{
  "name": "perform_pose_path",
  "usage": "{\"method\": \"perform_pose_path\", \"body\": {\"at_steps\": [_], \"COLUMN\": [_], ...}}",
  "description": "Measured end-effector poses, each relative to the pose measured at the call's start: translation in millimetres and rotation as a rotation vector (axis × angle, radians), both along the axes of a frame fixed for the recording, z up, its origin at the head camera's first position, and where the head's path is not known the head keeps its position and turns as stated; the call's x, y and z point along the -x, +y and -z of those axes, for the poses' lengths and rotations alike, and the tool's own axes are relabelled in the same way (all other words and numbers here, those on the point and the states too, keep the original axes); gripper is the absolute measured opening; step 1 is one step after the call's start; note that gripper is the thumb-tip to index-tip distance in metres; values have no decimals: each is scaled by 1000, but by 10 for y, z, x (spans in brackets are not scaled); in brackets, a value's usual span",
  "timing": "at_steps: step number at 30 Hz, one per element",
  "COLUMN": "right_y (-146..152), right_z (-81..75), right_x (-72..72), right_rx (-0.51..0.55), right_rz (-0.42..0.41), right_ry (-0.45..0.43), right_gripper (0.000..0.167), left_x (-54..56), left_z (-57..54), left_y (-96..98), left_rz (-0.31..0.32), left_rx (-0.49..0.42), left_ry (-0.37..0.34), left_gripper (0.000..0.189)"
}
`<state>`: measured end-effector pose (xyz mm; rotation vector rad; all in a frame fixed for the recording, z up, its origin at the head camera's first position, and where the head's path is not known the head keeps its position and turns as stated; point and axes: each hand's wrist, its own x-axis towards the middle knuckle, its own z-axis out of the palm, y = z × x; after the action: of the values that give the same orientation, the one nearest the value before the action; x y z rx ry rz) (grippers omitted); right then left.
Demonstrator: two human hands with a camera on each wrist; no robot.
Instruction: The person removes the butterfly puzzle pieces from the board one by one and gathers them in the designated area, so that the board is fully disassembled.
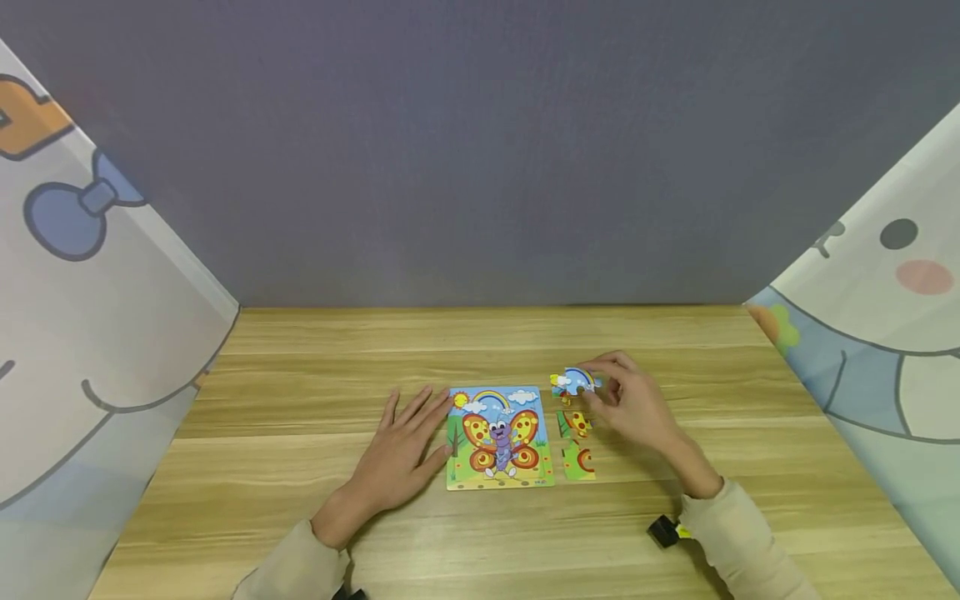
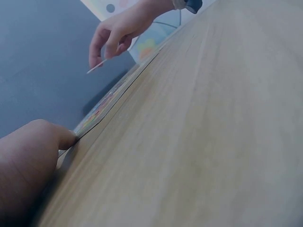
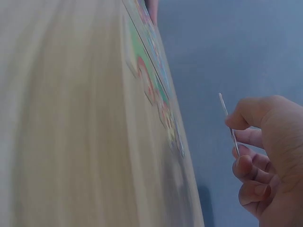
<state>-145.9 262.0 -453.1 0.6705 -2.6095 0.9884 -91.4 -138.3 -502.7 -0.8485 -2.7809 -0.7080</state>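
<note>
On the puzzle board [image 1: 501, 438] we see a purple butterfly with red-edged yellow wings, red-dotted above, against blue sky, a rainbow and green ground. We find blue and a rainbow arc on the top piece [image 1: 576, 381], red-spotted yellow on the middle piece [image 1: 576, 424], and green with a red curve on the bottom piece [image 1: 574, 463]. Our surface [image 1: 300, 375] is yellowish-brown, streaked with wood grain; the back wall [image 1: 480, 167], plain grey-blue.

This looks like a partitioned tabletop booth, in what kind of building cannot be told. A wood-grain table [image 1: 300, 350] runs back to a gray backdrop [image 1: 480, 167], flanked by a left panel [image 1: 127, 333] and right panel [image 1: 862, 292], both printed with large cartoon characters.
</note>
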Motion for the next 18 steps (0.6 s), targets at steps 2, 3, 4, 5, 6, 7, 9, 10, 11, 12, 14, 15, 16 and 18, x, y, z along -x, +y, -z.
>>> {"method": "perform_pose_path", "body": {"at_steps": [2,3,4,5,6,7,9,10,11,12,14,15,16,18], "right_y": [57,82,107,131,154,173,207,223,240,256,285,298,310,331], "right_z": [9,12,13,21,25,29,33,38,46,52,74,83,93,111], "right_x": [21,30,36,47,54,59,69,73,80,84,98,102,106,111], "right_rx": [-13,-20,-28,-38,-45,-53,-70,-78,-85,-89,-101,-103,-107,-108], "right_rz": [-3,-6,-11,-14,-21,-24,-28,-29,-27,-26,-18,-15,-11,-7], "right_ry": [6,6,7,6,5,-2,-20,-28,-37,-44,-59,-66,-70,-82], "right_gripper": [42,42,42,43,43,43,43,43,43,43,43,43,43,44], "left_x": [0,0,0,1,1,2,3,3,4,4,5,5,5,6], "left_z": [1,3,3,6,8,12,18,20,22,23,22,21,20,16], "left_y": [3,3,2,1,-1,-3,-8,-9,-10,-11,-10,-9,-8,-6], "left_rz": [0,0,1,1,0,0,-1,-1,-1,-1,-1,-1,-1,0], "left_rx": [0,0,-1,-1,1,0,2,2,2,3,4,4,4,3], "left_ry": [-2,-2,-2,0,2,4,9,10,11,12,12,13,13,12], "left_gripper": [69,69,69,70,70,70,70,70,70,70,70,70,70,70]}}
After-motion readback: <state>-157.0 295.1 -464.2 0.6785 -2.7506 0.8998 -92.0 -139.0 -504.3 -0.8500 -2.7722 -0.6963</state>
